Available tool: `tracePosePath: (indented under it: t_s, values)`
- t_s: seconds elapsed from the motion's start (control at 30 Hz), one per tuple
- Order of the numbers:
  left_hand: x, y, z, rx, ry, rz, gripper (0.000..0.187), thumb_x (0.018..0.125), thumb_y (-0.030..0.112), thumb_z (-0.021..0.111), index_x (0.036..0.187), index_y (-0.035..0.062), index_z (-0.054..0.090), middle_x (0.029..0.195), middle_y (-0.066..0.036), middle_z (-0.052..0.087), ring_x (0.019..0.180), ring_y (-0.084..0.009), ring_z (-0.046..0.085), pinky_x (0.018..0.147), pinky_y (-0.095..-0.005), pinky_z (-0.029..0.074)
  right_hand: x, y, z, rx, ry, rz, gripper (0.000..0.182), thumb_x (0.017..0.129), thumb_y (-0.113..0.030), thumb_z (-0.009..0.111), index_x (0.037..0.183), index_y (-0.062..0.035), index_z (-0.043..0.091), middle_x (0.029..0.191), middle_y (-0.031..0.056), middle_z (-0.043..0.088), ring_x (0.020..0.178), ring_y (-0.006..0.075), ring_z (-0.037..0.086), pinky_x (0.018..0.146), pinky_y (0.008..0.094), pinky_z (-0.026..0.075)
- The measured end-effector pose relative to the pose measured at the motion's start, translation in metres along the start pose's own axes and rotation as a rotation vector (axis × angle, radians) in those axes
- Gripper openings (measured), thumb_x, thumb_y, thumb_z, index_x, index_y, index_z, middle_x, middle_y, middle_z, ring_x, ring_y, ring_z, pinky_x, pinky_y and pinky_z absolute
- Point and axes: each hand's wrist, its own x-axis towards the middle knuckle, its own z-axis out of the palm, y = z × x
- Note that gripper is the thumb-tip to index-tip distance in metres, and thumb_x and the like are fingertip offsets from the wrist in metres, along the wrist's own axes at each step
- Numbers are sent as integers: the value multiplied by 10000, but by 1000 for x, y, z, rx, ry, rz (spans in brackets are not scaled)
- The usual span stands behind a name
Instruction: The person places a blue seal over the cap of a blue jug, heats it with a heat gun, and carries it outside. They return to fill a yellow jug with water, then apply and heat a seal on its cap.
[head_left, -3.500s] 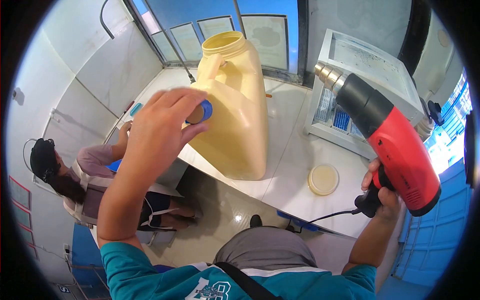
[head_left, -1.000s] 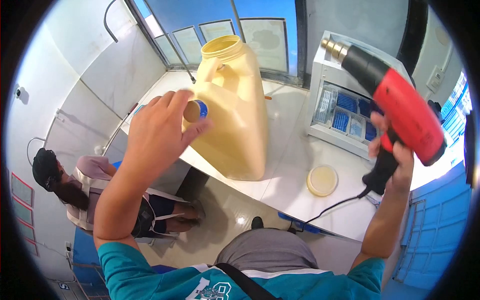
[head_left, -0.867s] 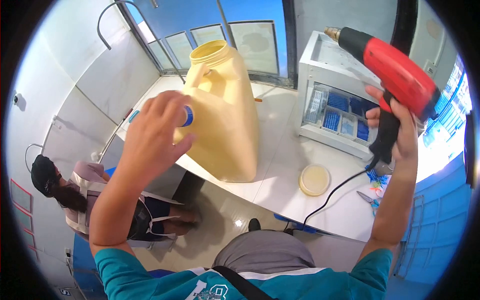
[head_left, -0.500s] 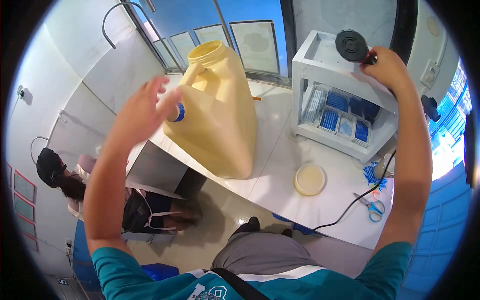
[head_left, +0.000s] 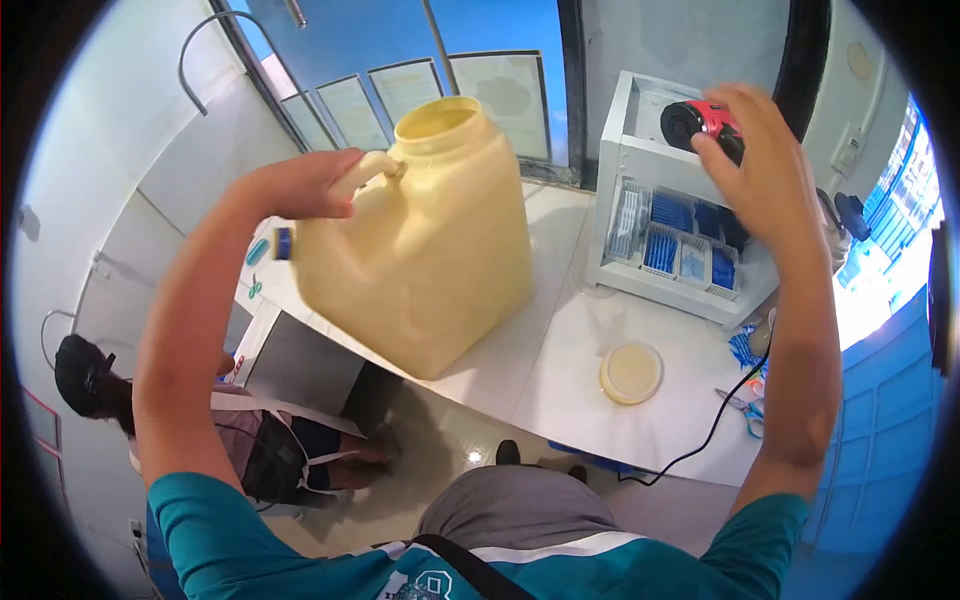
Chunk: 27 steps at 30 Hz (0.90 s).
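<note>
My left hand (head_left: 305,185) is wrapped around the handle of a large pale-yellow plastic jug (head_left: 430,270). The jug has an uncapped wide mouth at its top and a blue cap (head_left: 283,243) low on the handle side. It leans on the white table (head_left: 560,300). My right hand (head_left: 755,160) is open, thumb and fingers apart, beside a red and black device (head_left: 690,122) with a round black end. That device lies on the top tray of a white shelf unit (head_left: 690,175).
Blue packets (head_left: 672,208) sit in baskets inside the shelf. A round pale lid-like disc (head_left: 631,373) lies on the table. Scissors (head_left: 745,408) and a black cable (head_left: 700,450) are at the right. A person in a dark cap (head_left: 85,375) is at the left, below the table.
My left hand has closed on the jug's handle, and the jug has tilted and turned. My right hand has put the red and black device down on the shelf top and let go.
</note>
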Motion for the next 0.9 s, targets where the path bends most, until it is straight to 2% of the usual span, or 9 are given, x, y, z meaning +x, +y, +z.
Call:
tracePosePath:
  t_s: [0.13, 0.23, 0.43, 0.5, 0.57, 0.67, 0.7, 0.8, 0.9]
  values:
    - [34, -44, -5, 430, 146, 304, 402, 833, 142, 652, 1224, 88, 574, 1082, -151, 650, 1085, -345, 601, 905, -442, 496, -18, -34, 17, 243, -20, -126, 323, 879, -203, 684, 1155, -46, 622, 1188, 121, 624, 1048, 334, 620, 927, 410, 499]
    - [63, -70, -3, 659, 459, 580, 355, 827, 104, 662, 1176, 99, 601, 1104, -96, 645, 1146, -324, 574, 929, -413, 500, -23, -54, 54, 387, -112, -112, 309, 879, -200, 677, 1149, -54, 636, 1168, 130, 627, 1067, 344, 610, 930, 408, 497]
    - [101, -109, 47, 205, 759, 406, 449, 867, 120, 682, 1304, 105, 578, 1392, -79, 540, 1264, -313, 522, 1010, -441, 477, -47, -83, 152, 548, -349, 1, 295, 897, -207, 660, 1154, -64, 635, 1156, 132, 632, 1056, 340, 629, 906, 413, 510]
    - [123, -141, 90, -651, 966, 391, 627, 922, 194, 691, 1480, 108, 419, 1505, -149, 433, 1329, -323, 481, 1064, -462, 438, -57, -91, 184, 583, -428, 65, 289, 899, -210, 661, 1146, -62, 633, 1156, 131, 633, 1029, 335, 641, 890, 415, 517]
    - [107, -164, 150, -1273, 922, 269, 726, 996, 354, 609, 1563, 89, 242, 1510, -207, 403, 1371, -326, 440, 1109, -446, 398, -71, -91, 222, 616, -508, 137, 284, 901, -213, 662, 1139, -61, 631, 1157, 130, 634, 1002, 330, 653, 874, 416, 523]
    - [69, -146, 267, -1454, 628, 166, 943, 953, 690, 479, 1567, 26, 211, 1598, -139, 299, 1466, -280, 310, 1194, -456, 268, -94, -81, 291, 653, -564, 197, 283, 898, -219, 675, 1127, -63, 620, 1135, 135, 643, 949, 318, 665, 845, 416, 531]
    - [58, -120, 282, -1453, 630, 171, 943, 953, 690, 479, 1567, 26, 211, 1598, -139, 299, 1466, -280, 310, 1194, -456, 268, -101, -76, 315, 692, -577, 241, 284, 898, -220, 681, 1120, -57, 612, 1117, 143, 647, 927, 303, 665, 824, 406, 534]
    - [32, -86, 317, -1122, 503, 280, 1034, 699, 634, 835, 1415, -10, 459, 1382, -127, 553, 1274, -276, 527, 1063, -430, 419, -109, -74, 388, 761, -639, 459, 295, 903, -227, 688, 1116, -52, 584, 1069, 141, 650, 891, 266, 664, 777, 381, 536]
    - [45, -96, 311, -1099, 497, 264, 954, 669, 624, 859, 1303, -22, 557, 1269, -138, 617, 1189, -287, 579, 1003, -434, 456, -98, -81, 430, 986, -656, 896, 250, 929, -228, 662, 1073, -56, 551, 1019, 100, 645, 865, 217, 641, 746, 355, 529]
